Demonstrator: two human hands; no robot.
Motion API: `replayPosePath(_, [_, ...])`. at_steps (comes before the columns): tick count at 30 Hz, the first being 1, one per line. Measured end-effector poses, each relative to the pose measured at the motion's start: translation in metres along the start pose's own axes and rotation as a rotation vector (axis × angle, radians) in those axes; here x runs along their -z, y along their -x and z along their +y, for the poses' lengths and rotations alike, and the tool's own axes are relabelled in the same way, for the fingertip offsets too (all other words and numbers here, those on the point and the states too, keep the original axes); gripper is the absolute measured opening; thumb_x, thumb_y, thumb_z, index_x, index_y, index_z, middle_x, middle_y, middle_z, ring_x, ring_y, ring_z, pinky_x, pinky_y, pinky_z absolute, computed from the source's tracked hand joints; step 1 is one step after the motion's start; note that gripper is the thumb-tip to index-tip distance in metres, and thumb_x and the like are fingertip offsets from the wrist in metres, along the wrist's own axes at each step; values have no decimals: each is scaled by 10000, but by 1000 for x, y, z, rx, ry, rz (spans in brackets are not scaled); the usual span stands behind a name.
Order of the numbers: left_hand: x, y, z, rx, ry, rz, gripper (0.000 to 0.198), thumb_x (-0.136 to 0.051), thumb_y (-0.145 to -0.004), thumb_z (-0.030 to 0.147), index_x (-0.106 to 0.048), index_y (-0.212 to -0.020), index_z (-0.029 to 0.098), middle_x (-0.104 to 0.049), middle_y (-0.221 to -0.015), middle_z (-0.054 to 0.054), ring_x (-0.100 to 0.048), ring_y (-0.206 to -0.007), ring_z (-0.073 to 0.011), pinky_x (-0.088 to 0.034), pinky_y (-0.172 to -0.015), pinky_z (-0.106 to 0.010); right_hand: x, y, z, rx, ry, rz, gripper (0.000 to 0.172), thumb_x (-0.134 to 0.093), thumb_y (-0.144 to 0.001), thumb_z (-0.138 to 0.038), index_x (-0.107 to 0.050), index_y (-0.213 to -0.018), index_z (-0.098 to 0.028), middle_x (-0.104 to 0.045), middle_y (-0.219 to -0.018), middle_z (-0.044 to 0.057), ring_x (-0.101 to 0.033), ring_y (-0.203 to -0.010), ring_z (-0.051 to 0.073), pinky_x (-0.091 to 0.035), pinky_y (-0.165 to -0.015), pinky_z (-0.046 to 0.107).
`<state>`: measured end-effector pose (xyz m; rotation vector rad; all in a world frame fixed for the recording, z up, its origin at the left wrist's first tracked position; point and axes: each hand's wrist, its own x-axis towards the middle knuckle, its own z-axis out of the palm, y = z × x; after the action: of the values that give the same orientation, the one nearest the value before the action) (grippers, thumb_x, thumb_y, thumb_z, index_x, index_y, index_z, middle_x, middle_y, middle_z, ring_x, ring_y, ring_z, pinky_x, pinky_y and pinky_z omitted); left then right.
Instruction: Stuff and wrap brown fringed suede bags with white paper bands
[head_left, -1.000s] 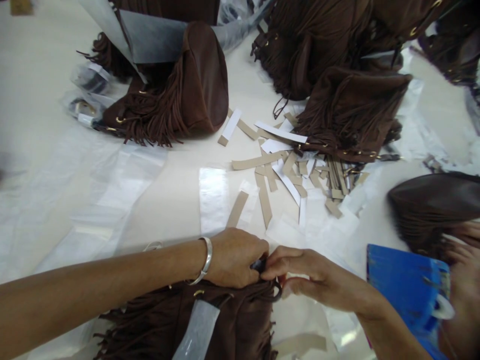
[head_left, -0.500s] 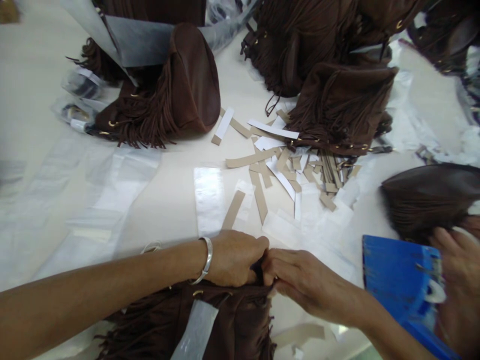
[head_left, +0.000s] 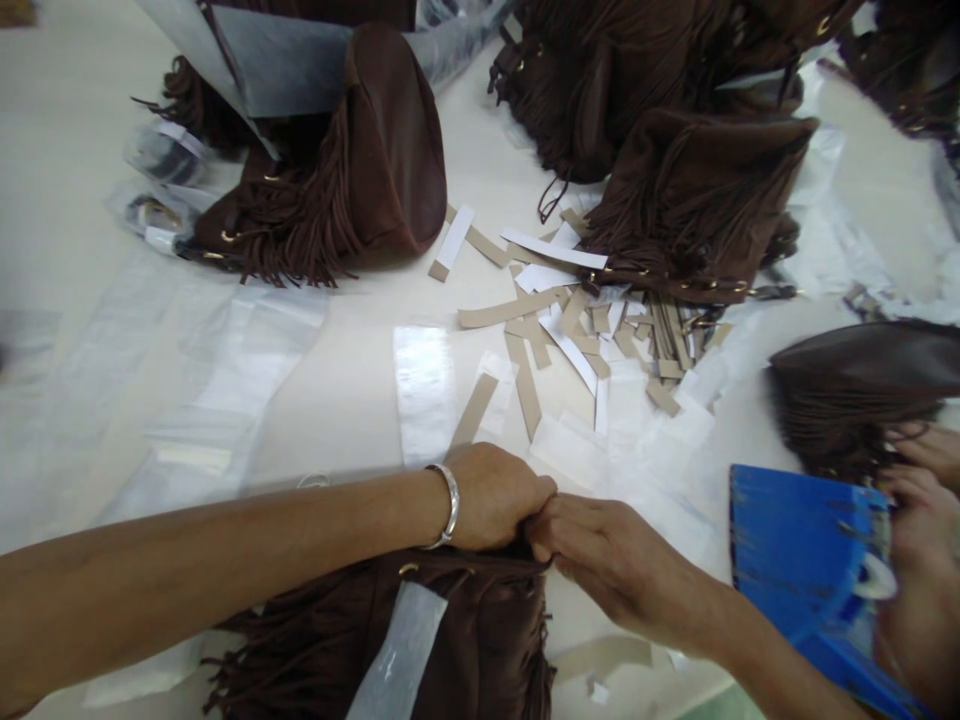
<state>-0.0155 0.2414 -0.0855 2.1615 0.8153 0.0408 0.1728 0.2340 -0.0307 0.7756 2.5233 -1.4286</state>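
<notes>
Brown fringed bag [head_left: 465,640] is laid at the near edge of the table [head_left: 352,400], its top gripped by the left hand [head_left: 495,497], fingers curled shut. The right hand [head_left: 600,560], fingers pinched together on the same edge, is now pressed against the left, where a small gap was seen before.

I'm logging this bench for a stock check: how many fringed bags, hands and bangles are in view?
Brown fringed bags: 6 told apart, counting the near bag gripped by both own hands; the far heaps may hide more
Own hands: 2, left hand, right hand
Co-worker's hands: 2
Silver bangle: 1
Total: 11
</notes>
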Motion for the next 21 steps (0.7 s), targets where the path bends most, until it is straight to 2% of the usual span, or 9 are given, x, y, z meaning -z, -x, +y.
replayPosePath(4, [0, -1, -1, -45, -35, 8, 169, -565, -814, 315, -617, -930, 204, -710, -803, -57, -676, -750, -246, -417, -552, -291, 1, 1, -2, -6, -83, 1, 184, -345, -972, -172, -517, -927, -220, -581, -822, 21, -541, -795, 155, -409, -708, 282])
replayPosePath(8, [0, -1, -2, -73, -33, 17, 167, -572, -813, 314, -600, -936, 205, -706, -808, -49, -676, -766, -244, -417, -556, -292, 4, 4, -6, -115, -118, -27, 89, -456, -954, -211, -534, -985, -241, -606, -858, 4, -562, -798, 151, -427, -708, 267])
replayPosePath(12, [0, -1, -1, -86, -20, 3, 153, -567, -821, 323, -580, -912, 200, -705, -802, -40, -674, -742, -241, -412, -540, -292, 4, 7, -9, -146, -156, -42, 226, -583, -922, -300, -531, -1138, -263, -630, -995, 15, -589, -890, 165, -451, -778, 274])
replayPosePath(17, [0, 1, 0, -73, -23, -33, 143, -577, -811, 278, -577, -929, 198, -707, -854, -41, -674, -758, -235, -414, -537, -284, -3, 3, -11, -130, -110, 6, 105, -511, -960, -274, -566, -1034, -222, -634, -939, 26, -574, -878, 168, -432, -760, 276])
replayPosePath(21, [9, 4, -2, -81, 4, -73, 214, -600, -795, 266, -594, -998, 197, -707, -928, -57, -672, -833, -250, -447, -596, -297, -6, 2, -11, -77, -70, 8, 126, -441, -982, -234, -562, -999, -206, -616, -906, 40, -559, -863, 169, -414, -747, 283])
